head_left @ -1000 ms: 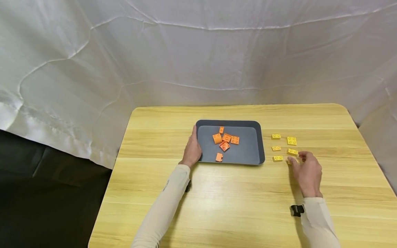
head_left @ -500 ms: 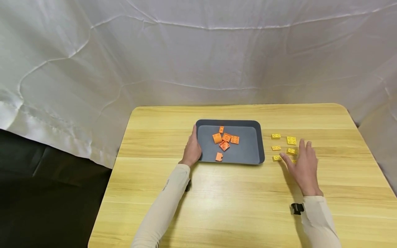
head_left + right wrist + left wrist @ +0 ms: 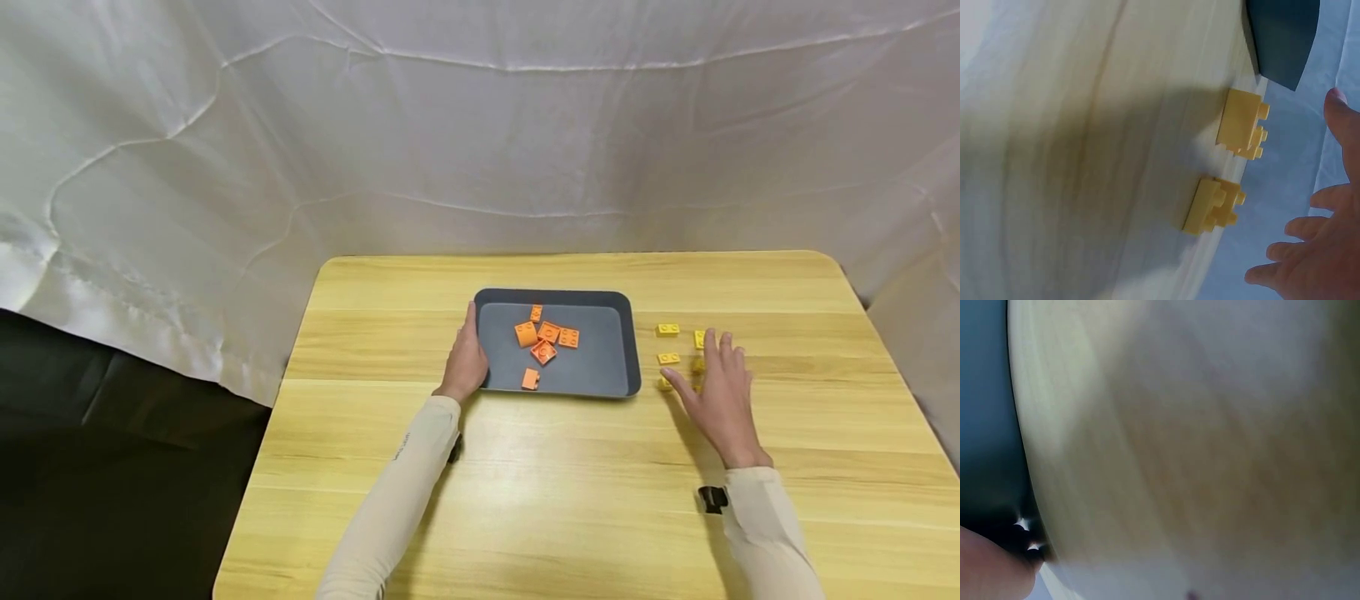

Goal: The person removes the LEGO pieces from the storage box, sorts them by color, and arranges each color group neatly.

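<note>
My left hand rests along the left wall of a dark grey tray, its visible fingers straight. Several orange toy building bricks lie inside the tray. In the left wrist view, one fingertip shows beside the tray. My right hand is spread over a group of yellow toy building bricks to the right of the tray, holding nothing and partly covering the nearer ones. From the right wrist, the yellow bricks stand studs up on the table, below the spread fingers.
The wooden table has rounded far corners. A pale cloth curtain hangs behind it and along its sides. Dark cloth lies at the far left.
My right hand has let go of a near yellow brick, spread its fingers and moved left over the group. My left hand and the tray have stayed in place.
</note>
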`<state>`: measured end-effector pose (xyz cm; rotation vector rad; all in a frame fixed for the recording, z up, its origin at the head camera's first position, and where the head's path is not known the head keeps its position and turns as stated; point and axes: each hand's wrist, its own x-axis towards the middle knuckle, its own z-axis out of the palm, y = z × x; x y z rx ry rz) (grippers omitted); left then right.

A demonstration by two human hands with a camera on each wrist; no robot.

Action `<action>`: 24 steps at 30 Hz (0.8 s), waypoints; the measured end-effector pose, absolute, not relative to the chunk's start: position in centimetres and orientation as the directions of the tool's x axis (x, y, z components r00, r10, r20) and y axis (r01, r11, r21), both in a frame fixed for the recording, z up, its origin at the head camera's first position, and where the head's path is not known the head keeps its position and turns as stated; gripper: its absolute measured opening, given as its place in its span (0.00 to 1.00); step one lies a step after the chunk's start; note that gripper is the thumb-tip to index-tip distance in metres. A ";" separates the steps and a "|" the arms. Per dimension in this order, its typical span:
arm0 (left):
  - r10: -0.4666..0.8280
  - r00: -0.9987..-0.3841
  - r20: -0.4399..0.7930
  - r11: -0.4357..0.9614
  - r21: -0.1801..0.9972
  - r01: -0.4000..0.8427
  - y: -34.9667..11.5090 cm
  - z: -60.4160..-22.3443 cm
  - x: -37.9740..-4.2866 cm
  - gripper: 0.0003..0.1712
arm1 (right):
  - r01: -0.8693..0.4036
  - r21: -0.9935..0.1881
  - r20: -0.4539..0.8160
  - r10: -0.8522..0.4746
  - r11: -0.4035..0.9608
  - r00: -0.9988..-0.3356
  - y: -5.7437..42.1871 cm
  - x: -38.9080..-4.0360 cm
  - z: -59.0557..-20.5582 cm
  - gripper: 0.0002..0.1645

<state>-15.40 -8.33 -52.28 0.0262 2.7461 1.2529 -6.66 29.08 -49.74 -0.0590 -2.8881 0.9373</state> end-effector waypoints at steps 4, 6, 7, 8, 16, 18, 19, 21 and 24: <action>0.062 -0.992 -0.109 0.655 0.754 -0.041 -8.4 -52.2 -15.4 0.39 | -0.040 -0.597 0.117 0.038 0.801 -0.992 28.6 -7.0 -49.6 0.56; 0.063 -0.993 -0.104 0.658 0.752 -0.038 -8.4 -52.3 -15.4 0.39 | -0.055 -0.598 0.126 0.026 0.799 -0.992 28.3 -7.2 -49.5 0.56; 0.064 -0.993 -0.102 0.658 0.752 -0.035 -8.4 -52.2 -15.4 0.39 | -0.062 -0.597 0.131 0.021 0.800 -0.991 28.2 -7.3 -49.5 0.56; 0.065 -0.993 -0.098 0.658 0.752 -0.032 -8.4 -52.2 -15.4 0.39 | -0.066 -0.594 0.132 0.016 0.802 -0.991 28.0 -7.4 -49.5 0.56; 0.070 -0.993 -0.095 0.650 0.759 -0.026 -8.4 -52.1 -15.3 0.39 | -0.079 -0.607 0.101 -0.022 0.791 -0.995 26.5 -8.0 -49.5 0.57; 0.072 -0.993 -0.098 0.649 0.760 -0.028 -8.4 -52.2 -15.4 0.40 | -0.083 -0.614 0.091 -0.033 0.785 -0.995 26.0 -8.1 -49.5 0.57; 0.072 -0.993 -0.097 0.648 0.761 -0.028 -8.4 -52.2 -15.4 0.40 | -0.084 -0.617 0.086 -0.039 0.783 -0.996 25.8 -8.2 -49.5 0.57; 0.069 -0.993 -0.099 0.651 0.758 -0.030 -8.4 -52.3 -15.4 0.40 | -0.086 -0.620 0.080 -0.046 0.780 -0.996 25.3 -8.4 -49.6 0.57; 0.066 -0.993 -0.098 0.653 0.756 -0.031 -8.4 -52.5 -15.4 0.40 | -0.085 -0.626 0.074 -0.050 0.775 -0.996 24.7 -8.8 -49.7 0.57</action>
